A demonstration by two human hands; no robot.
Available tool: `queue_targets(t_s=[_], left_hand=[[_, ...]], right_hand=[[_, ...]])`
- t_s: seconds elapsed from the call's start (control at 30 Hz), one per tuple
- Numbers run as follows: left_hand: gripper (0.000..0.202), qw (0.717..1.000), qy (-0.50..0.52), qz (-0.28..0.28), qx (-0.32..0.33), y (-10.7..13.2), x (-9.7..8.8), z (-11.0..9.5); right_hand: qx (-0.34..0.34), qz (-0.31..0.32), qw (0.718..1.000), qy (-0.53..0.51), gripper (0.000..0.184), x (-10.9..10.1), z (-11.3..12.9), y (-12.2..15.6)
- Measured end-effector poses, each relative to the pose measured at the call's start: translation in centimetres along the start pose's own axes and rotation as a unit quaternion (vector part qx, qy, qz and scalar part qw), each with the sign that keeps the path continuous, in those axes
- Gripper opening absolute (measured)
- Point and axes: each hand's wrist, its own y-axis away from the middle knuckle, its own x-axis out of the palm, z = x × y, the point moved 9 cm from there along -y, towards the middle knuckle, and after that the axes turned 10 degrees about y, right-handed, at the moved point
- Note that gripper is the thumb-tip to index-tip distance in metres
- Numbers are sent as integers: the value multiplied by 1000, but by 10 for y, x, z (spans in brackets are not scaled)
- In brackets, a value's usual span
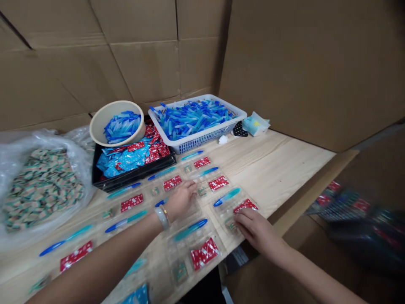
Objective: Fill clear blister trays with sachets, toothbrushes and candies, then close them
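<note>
Clear plastic trays (226,245) lie in rows on the wooden table. Most hold a slim blue-and-teal pen-shaped piece (190,230), a small red spotted packet (205,253) and a small green-and-tan block (180,272). My left hand (182,199) reaches over a middle tray, fingers bent together near another block (201,191); its fingertips are slightly blurred, and what they hold, if anything, is hidden. At the front right tray, my right hand (255,228) has its fingers curled down by a red packet (246,205) and a block (230,224); its grip is hidden.
Behind the trays stand a white basket (202,142) and a cream bowl (98,122) of blue pieces, above a black box (136,177) of red and blue packets. A plastic bag (85,169) of blocks sits left. Cardboard (310,71) walls the back and right.
</note>
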Motion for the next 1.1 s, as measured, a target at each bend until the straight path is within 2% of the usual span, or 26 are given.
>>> queue_targets(t_s=[0.13, 0.27, 0.33, 0.43, 0.5, 0.6, 0.77, 0.87, 0.93, 1.0, 1.1], left_hand=[[22, 999, -3, -14, -39, -5, 4, -1], [21, 998, 3, -19, -60, -15, 10, 2], [19, 998, 15, -17, -57, -18, 10, 4], [18, 997, 33, -7, -64, -19, 9, 8], [18, 997, 36, -3, -73, -20, 8, 10], [21, 996, 51, -1, -79, -20, 9, 14], [21, 985, 158, -19, -69, -26, 8, 24], [20, 964, 242, -62, -95, -25, -8, 39], [18, 934, 312, -98, -141, -12, -25, 57], [19, 900, 372, -135, -183, 14, -47, 76], [32, 877, 387, -186, -217, 67, -84, 106]], right_hand=[[27, -37, 999, 24, 26, -6, -2, -27], [22, -70, 997, 18, 23, 2, 4, -71], [23, -52, 998, 24, 22, 13, 6, -92], [38, 10, 998, 46, 17, 31, 3, -114], [50, 39, 997, 52, 14, 38, -1, -121], [53, 37, 998, 17, 13, 38, -5, -125], [15, 30, 999, -14, 11, 34, -3, -129], [7, 25, 1000, -5, 10, 23, -2, -132], [12, 7, 1000, -19, 13, 12, 0, -135], [7, -16, 999, -46, 16, 3, 11, -142], [-25, -53, 994, -95, 16, -3, 49, -168]])
